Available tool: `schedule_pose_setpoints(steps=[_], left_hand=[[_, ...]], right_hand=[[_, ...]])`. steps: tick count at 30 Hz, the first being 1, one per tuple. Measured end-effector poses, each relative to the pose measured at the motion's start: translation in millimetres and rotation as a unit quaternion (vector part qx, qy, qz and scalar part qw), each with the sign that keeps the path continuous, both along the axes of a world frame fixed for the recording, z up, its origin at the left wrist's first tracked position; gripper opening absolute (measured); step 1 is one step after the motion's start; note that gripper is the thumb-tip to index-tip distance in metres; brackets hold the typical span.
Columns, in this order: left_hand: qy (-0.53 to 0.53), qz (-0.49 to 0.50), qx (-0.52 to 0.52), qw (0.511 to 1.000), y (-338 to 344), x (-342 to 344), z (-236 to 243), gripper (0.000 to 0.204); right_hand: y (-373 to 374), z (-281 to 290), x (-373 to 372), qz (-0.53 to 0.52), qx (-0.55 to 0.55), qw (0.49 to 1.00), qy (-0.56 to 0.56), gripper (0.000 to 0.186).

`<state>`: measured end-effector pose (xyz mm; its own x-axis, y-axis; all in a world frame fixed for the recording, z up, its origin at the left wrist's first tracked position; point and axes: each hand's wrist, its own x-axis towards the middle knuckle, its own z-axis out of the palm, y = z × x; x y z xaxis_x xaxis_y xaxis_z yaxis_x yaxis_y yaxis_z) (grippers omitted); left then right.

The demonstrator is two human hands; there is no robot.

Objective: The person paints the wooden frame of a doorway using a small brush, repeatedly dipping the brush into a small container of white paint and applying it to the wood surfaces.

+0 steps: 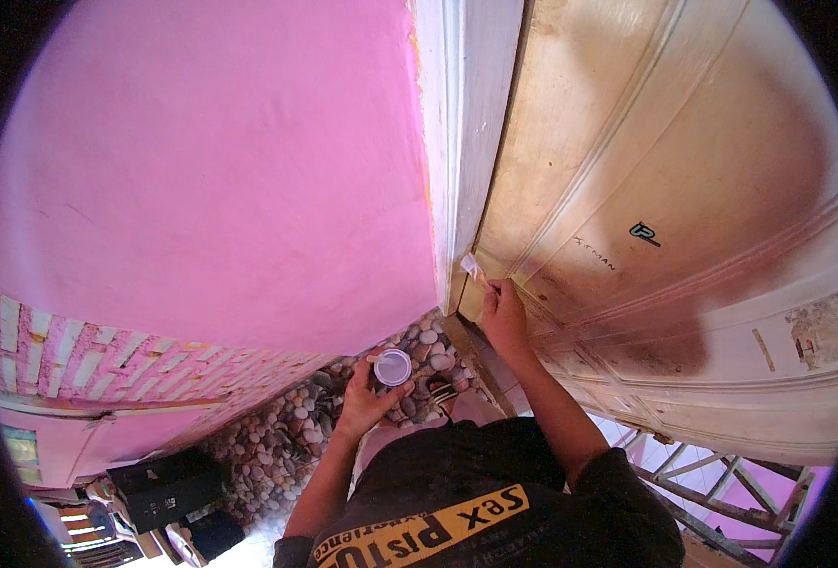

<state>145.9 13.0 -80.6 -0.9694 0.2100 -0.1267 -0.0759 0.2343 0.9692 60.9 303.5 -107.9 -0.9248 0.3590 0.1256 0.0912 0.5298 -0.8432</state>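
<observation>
A view from a person's head looking steeply down. Along the far left edge a band of pink-and-white painted brickwork runs below a broad, smooth pink wall that fills the left half. Lower down, a floor of rounded pebbles shows, with a dark box resting near it. Near the centre, the left hand has its fingers wrapped around a small round can, held upright with pale paint visible inside. Just right of it, a white door frame rises beside the wall. The right hand has its fingers pinched together on a small paintbrush, whose bristles touch the frame's edge. Further right stands a cream panelled door, stained darker in places. At the lower right lies a wooden ladder.
</observation>
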Motion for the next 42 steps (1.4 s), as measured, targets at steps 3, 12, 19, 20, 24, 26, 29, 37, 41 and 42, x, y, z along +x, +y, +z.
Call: schedule_pose_setpoints(steps=[3, 12, 19, 20, 24, 26, 29, 37, 41, 42], left_hand=[[0.016, -0.021, -0.022, 0.999, -1, -4, 6, 0.062], [0.026, 0.009, -0.009, 1.0, -12, 3, 1, 0.061], [0.073, 0.001, -0.051, 0.996, -9, -1, 21, 0.065], [0.063, -0.002, -0.051, 0.997, -12, 0, 19, 0.063], [0.014, 0.022, -0.075, 0.997, -18, 7, 18, 0.061], [0.019, 0.019, -0.086, 0.996, -16, 8, 21, 0.064], [0.03, 0.021, -0.071, 0.997, -12, 11, 21, 0.067], [-0.006, 0.029, -0.04, 0.999, -20, 11, 14, 0.058], [-0.002, 0.044, -0.016, 0.999, -22, 15, 11, 0.056], [-0.019, 0.059, 0.001, 0.998, -22, 17, 13, 0.057]], right_hand=[[-4, 1, -21, -0.003, 0.051, 0.997, 0.049, 0.02], [0, 74, 17, 0.027, 0.085, 0.99, 0.11, 0.016], [9, 3, -26, 0.01, 0.137, 0.988, 0.074, 0.017], [7, 13, -30, 0.012, 0.135, 0.988, 0.072, 0.017], [-1, 85, -13, -0.011, 0.053, 0.987, 0.153, 0.018], [8, 84, -1, -0.013, 0.035, 0.985, 0.166, 0.019], [21, 39, 3, 0.009, 0.114, 0.993, -0.015, 0.019], [6, -55, -48, -0.013, 0.061, 0.997, 0.054, 0.018], [5, -4, -21, -0.028, -0.02, 0.993, 0.116, 0.019], [9, 1, -10, -0.027, -0.032, 0.997, 0.06, 0.021]])
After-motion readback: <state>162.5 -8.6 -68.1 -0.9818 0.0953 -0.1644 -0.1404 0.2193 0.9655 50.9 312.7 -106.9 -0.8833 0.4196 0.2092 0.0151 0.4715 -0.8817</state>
